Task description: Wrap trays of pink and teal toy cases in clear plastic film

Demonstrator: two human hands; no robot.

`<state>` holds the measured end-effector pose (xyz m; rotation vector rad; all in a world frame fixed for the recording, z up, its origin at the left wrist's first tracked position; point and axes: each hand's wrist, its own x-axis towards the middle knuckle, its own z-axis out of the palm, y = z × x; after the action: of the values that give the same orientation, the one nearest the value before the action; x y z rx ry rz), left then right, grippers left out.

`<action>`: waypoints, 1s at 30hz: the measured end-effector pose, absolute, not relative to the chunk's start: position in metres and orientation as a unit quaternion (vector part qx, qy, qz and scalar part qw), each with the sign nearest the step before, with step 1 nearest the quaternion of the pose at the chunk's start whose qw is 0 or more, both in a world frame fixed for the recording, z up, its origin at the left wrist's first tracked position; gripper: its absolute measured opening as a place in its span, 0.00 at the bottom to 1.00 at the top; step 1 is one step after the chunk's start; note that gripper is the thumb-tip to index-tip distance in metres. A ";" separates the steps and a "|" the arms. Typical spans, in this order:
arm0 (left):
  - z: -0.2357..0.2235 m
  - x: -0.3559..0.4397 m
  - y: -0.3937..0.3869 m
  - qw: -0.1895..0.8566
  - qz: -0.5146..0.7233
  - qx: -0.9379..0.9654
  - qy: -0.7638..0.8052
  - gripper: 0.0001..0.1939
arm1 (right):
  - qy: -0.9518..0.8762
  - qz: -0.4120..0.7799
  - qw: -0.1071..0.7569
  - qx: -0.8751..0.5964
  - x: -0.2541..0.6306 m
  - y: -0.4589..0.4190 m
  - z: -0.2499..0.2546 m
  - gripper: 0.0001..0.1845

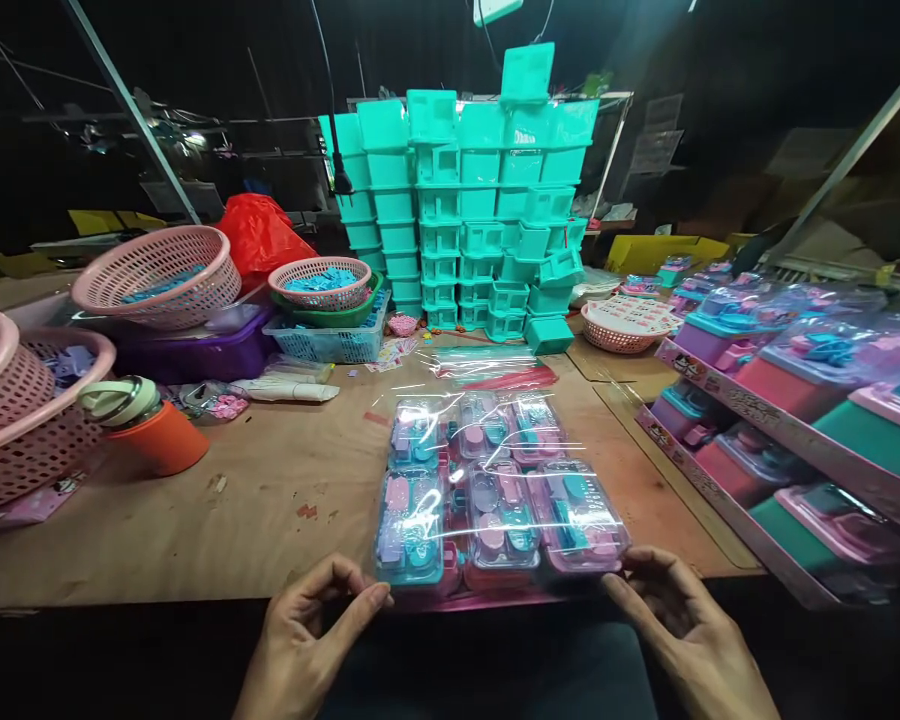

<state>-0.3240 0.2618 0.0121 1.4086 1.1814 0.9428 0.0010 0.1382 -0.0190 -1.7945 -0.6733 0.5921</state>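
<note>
In front of me at the table's near edge lies a pink tray (487, 602) of several small toy boxes (504, 520) with clear lids over pink, teal and lilac pieces. Clear plastic film (487, 400) stretches over the boxes and shines with glare. At the near left corner, my left hand (311, 625) pinches the edge of the film between thumb and forefinger. My right hand (682, 625) does the same at the near right corner, its other fingers curled loosely. The fingertips and the film's thin edge are hard to separate by eye.
Teal boxes (480, 200) are stacked high at the back. On the right stand filled trays (720, 440) of toy boxes. Pink baskets (157, 275), a purple bin (195, 345) and an orange cup (161, 440) stand on the left. A plug (341, 180) hangs above the table.
</note>
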 end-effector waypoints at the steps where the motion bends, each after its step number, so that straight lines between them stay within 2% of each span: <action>1: 0.015 -0.324 0.259 0.531 0.378 0.568 0.503 0.21 | -0.283 0.255 0.537 -0.752 0.001 0.138 -0.018 0.30; 6: 0.026 -0.315 0.246 0.600 0.334 0.531 0.497 0.20 | -0.296 0.348 0.532 -0.713 -0.001 0.130 -0.020 0.23; 10: 0.028 -0.311 0.244 0.616 0.304 0.537 0.489 0.18 | -0.243 0.316 0.586 -0.706 0.004 0.129 -0.030 0.29; 15: 0.027 -0.317 0.249 0.604 0.263 0.573 0.487 0.12 | -0.266 0.335 0.565 -0.705 0.013 0.130 -0.039 0.34; 22: 0.009 -0.333 0.259 0.601 0.208 0.608 0.476 0.15 | -0.274 0.315 0.578 -0.702 0.012 0.129 -0.038 0.37; 26: 0.002 -0.335 0.258 0.605 0.199 0.605 0.478 0.15 | -0.322 0.335 0.541 -0.701 0.007 0.132 -0.030 0.29; 30: 0.008 -0.335 0.259 0.591 0.191 0.613 0.489 0.14 | -0.378 0.219 0.549 -0.713 0.011 0.131 -0.038 0.22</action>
<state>-0.3347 0.2586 0.0085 1.4274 1.1374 0.4436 0.0110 0.1312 -0.0383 -1.6871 -0.8945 0.5180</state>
